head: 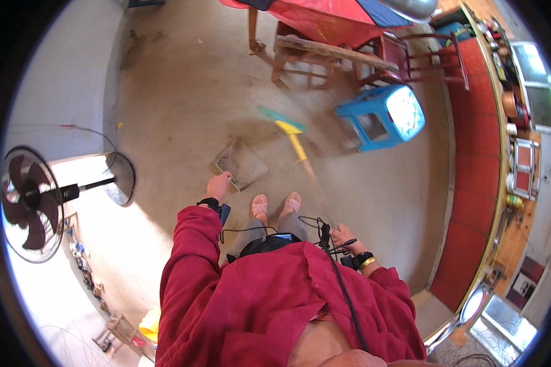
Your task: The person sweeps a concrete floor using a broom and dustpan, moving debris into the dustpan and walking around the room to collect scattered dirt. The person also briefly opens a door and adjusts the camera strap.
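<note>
My left hand (218,185) is closed at the near left side of a metal dustpan (242,166), seemingly around its handle, which my fingers mostly hide. The pan is low over the floor, and some dark debris shows inside it. Lower right, my right hand (343,238) grips the upper end of a broom (296,146), partly screened by black cables. Its pale stick runs up and left to a yellow collar and a blurred green bristle head. The bristles meet the floor just beyond the dustpan, apart from it.
A blue plastic stool (379,119) stands right of the broom head. Beyond it are a wooden bench (335,52), a chair (390,55) and a table with a red cover (321,18). A black standing fan (32,202) is at left. Red cabinets (475,137) line the right.
</note>
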`<state>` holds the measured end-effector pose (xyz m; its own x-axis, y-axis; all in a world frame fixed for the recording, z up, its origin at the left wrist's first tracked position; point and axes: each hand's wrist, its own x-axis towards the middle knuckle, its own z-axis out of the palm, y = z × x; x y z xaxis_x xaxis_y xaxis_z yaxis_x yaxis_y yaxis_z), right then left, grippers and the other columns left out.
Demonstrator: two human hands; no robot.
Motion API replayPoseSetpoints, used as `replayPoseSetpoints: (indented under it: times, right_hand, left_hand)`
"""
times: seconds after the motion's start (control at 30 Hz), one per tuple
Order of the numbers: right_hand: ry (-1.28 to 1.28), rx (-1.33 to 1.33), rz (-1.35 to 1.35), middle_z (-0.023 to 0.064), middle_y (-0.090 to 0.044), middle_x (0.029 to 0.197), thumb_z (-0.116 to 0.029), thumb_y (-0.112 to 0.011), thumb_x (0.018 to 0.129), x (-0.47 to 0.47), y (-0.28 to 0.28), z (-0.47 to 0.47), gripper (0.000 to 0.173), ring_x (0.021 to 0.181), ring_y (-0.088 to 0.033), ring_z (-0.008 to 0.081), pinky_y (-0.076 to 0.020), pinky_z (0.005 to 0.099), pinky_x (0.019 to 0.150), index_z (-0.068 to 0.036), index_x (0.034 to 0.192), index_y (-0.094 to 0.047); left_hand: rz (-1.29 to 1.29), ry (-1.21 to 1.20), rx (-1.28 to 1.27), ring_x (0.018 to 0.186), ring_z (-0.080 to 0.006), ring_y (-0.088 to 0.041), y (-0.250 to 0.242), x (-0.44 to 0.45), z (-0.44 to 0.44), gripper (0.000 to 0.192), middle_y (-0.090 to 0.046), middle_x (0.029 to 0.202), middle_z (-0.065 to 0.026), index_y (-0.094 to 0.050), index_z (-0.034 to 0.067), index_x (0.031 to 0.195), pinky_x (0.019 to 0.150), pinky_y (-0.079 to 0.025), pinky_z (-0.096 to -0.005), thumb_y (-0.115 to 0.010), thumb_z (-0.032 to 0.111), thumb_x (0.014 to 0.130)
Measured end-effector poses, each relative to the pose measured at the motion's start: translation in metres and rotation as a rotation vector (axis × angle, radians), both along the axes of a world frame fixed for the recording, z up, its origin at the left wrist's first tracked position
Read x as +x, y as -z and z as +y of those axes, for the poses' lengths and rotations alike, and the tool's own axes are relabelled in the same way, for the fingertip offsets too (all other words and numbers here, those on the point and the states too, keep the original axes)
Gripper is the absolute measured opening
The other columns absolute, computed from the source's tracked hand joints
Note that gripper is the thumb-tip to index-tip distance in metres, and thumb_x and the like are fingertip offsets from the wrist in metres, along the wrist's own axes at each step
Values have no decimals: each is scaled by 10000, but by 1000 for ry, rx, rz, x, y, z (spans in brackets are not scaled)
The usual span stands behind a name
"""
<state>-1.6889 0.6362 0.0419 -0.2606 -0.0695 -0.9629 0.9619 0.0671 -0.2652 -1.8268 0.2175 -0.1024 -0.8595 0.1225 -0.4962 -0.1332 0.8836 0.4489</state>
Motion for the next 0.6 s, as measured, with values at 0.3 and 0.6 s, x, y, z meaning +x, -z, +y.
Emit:
replayPoseSetpoints:
  times: [0.3,0.6]
  right_hand:
    - [-360,-164,22,24,-423,541,-147,-474,791,-70,49,14,159,394,-402,124,-366,273,368,-71,685,-382]
    - [-719,-86,251,-18,-387,513,-247,-500,809,-188,24,-6,203,392,-382,92,-303,236,351,-82,765,-390]
  left_hand:
    - [86,-217,46,726,-358,-554,-40,32,-46,131,-581,737,-174,-560,112,871,652,-433,-433,-466,182,812]
    - [-81,-889,185,556,-239,-574,-54,73,-88,154,-575,661,-144,-575,59,877,561,-453,-341,-472,162,828]
